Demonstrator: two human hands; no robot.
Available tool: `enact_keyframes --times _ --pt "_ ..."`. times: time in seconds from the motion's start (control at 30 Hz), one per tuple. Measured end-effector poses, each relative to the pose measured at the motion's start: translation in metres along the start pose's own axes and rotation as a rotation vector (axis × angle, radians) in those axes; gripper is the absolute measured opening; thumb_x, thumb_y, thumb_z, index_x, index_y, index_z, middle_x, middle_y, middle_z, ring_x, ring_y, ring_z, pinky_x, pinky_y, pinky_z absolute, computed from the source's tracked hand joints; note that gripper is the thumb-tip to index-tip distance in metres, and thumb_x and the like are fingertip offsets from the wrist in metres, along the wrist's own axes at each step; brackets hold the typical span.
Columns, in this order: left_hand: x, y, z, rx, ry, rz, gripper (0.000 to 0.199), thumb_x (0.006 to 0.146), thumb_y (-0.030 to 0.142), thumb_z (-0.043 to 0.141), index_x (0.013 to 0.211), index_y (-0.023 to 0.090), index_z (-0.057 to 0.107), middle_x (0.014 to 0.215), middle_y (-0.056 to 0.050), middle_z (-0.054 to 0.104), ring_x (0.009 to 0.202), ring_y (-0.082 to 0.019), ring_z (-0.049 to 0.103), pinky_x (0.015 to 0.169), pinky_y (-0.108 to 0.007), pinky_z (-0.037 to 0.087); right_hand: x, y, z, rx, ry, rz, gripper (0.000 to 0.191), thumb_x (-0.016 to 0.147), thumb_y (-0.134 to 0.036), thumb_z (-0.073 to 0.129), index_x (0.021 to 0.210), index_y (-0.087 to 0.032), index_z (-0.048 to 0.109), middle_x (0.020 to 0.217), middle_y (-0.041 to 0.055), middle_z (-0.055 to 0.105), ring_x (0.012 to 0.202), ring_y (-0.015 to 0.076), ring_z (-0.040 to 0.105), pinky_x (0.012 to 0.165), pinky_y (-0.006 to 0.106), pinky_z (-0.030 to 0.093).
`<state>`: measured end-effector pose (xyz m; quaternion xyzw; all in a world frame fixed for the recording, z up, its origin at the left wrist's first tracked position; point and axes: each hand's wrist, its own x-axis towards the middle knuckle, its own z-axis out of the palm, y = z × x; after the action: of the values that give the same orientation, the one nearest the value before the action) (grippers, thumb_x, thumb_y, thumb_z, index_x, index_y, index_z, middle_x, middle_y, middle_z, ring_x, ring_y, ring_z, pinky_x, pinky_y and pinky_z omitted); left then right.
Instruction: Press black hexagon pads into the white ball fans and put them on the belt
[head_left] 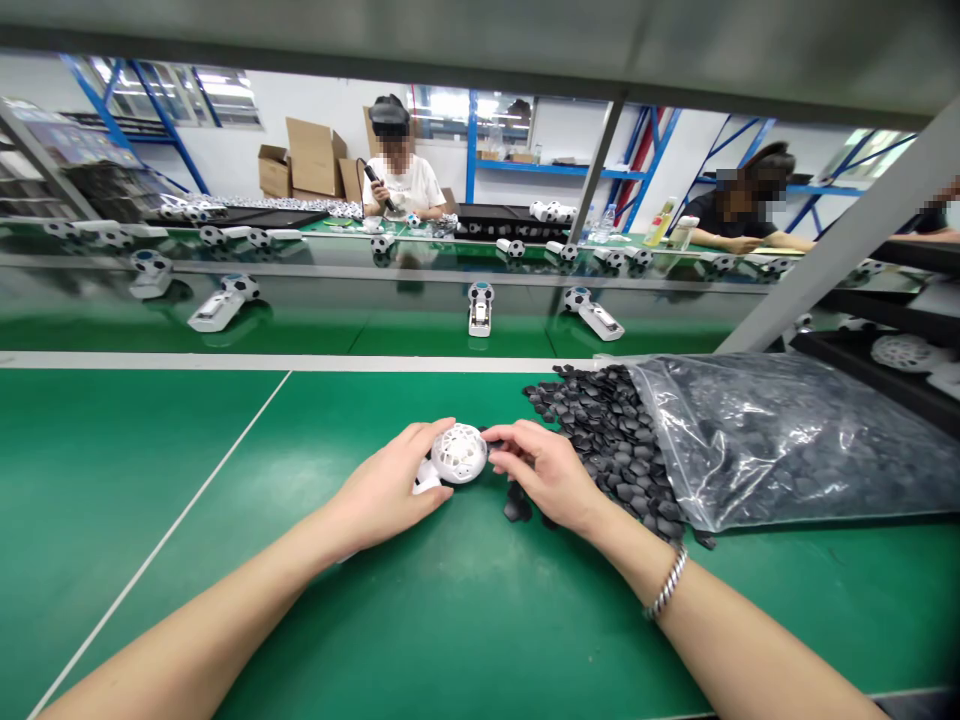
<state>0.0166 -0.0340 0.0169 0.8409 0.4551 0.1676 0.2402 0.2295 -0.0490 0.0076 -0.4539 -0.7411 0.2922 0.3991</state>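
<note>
A white plastic housing with a round, openwork football-patterned head is held low over the green table. My left hand is closed round its left side, thumb at the near edge and fingers at the far edge. At the right rim of the head is my right hand, thumb and forefinger pinched on a small black piece. Loose black pieces lie just below that hand, and a large pile of black pieces spreads behind it.
A clear plastic bag of black pieces lies open on the right. Beyond the table edge, a green conveyor carries several football-headed white devices. A slanted metal post and black trays stand at right. Two people sit opposite.
</note>
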Motion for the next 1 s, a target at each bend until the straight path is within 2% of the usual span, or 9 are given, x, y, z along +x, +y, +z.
enact_keyframes --times 0.1,0.17,0.23,0.4,0.5,0.67,0.8,0.9,1.0 --pt "0.0 0.0 0.0 0.006 0.001 0.002 0.062 0.074 0.029 0.052 0.132 0.027 0.029 0.133 -0.005 0.04 0.118 -0.023 0.041 0.096 -0.036 0.035 -0.001 0.0 -0.001 -0.137 0.01 -0.112 0.019 0.084 -0.022 0.05 0.099 -0.024 0.063 0.081 0.0023 0.057 0.078 0.014 0.056 0.074 0.026 0.046" --pt "0.0 0.0 0.0 0.015 0.003 0.002 0.062 0.074 0.029 0.053 0.132 0.027 0.029 0.133 -0.004 0.04 0.118 -0.023 0.041 0.096 -0.035 0.036 -0.002 -0.001 0.0 -0.187 0.058 -0.154 0.018 0.085 -0.023 0.05 0.095 -0.024 0.065 0.082 0.0032 0.055 0.078 0.0139 0.055 0.073 0.026 0.045" --pt "0.0 0.0 0.0 0.021 0.005 0.003 0.062 0.074 0.03 0.053 0.132 0.027 0.029 0.133 -0.004 0.039 0.118 -0.023 0.041 0.095 -0.035 0.036 -0.003 -0.002 0.001 -0.185 0.083 -0.165 0.017 0.085 -0.023 0.05 0.094 -0.023 0.065 0.083 0.0034 0.056 0.078 0.0138 0.055 0.073 0.025 0.045" --pt "0.001 0.0 0.001 0.03 0.006 -0.011 0.065 0.074 0.036 0.056 0.132 0.028 0.029 0.132 -0.004 0.041 0.114 -0.023 0.045 0.094 -0.036 0.037 -0.005 -0.009 0.004 -0.117 0.014 -0.184 0.017 0.085 -0.021 0.051 0.096 -0.024 0.064 0.09 0.003 0.062 0.083 0.0142 0.057 0.077 0.026 0.045" --pt "0.002 0.002 0.002 0.038 0.009 -0.027 0.068 0.071 0.042 0.058 0.131 0.028 0.03 0.129 -0.004 0.044 0.111 -0.024 0.047 0.091 -0.036 0.039 -0.005 -0.011 0.009 -0.068 0.006 -0.174 0.015 0.083 -0.021 0.054 0.092 -0.024 0.066 0.091 0.0036 0.06 0.086 0.0147 0.057 0.078 0.027 0.046" --pt "0.006 0.005 0.002 0.056 0.019 -0.04 0.07 0.068 0.05 0.059 0.13 0.028 0.035 0.122 -0.005 0.05 0.103 -0.025 0.052 0.086 -0.035 0.042 -0.004 -0.009 0.019 0.023 -0.005 -0.11 0.008 0.078 -0.017 0.06 0.08 -0.023 0.066 0.082 0.0011 0.056 0.083 0.0138 0.055 0.079 0.028 0.045" --pt "0.009 0.006 0.003 0.064 0.028 -0.041 0.067 0.069 0.051 0.057 0.129 0.027 0.038 0.119 -0.005 0.052 0.102 -0.025 0.053 0.086 -0.035 0.041 -0.003 -0.006 0.022 0.001 0.063 -0.087 0.004 0.074 -0.017 0.063 0.074 -0.02 0.061 0.092 0.0027 0.05 0.092 0.0157 0.052 0.088 0.032 0.041" --pt "0.011 0.007 0.002 0.05 0.033 -0.034 0.061 0.07 0.048 0.057 0.125 0.026 0.041 0.119 -0.005 0.053 0.103 -0.025 0.053 0.086 -0.035 0.042 -0.002 -0.003 0.022 0.028 0.073 -0.036 0.016 0.073 -0.018 0.063 0.086 -0.021 0.056 0.114 0.0065 0.047 0.112 0.0202 0.044 0.089 0.034 0.041" --pt "0.012 0.01 0.002 0.056 0.039 -0.032 0.058 0.071 0.047 0.056 0.123 0.025 0.043 0.118 -0.005 0.055 0.103 -0.025 0.053 0.086 -0.035 0.042 -0.001 -0.002 0.023 0.123 -0.011 0.014 0.039 0.075 -0.018 0.059 0.111 -0.022 0.044 0.122 0.0081 0.047 0.113 0.019 0.046 0.086 0.031 0.045"
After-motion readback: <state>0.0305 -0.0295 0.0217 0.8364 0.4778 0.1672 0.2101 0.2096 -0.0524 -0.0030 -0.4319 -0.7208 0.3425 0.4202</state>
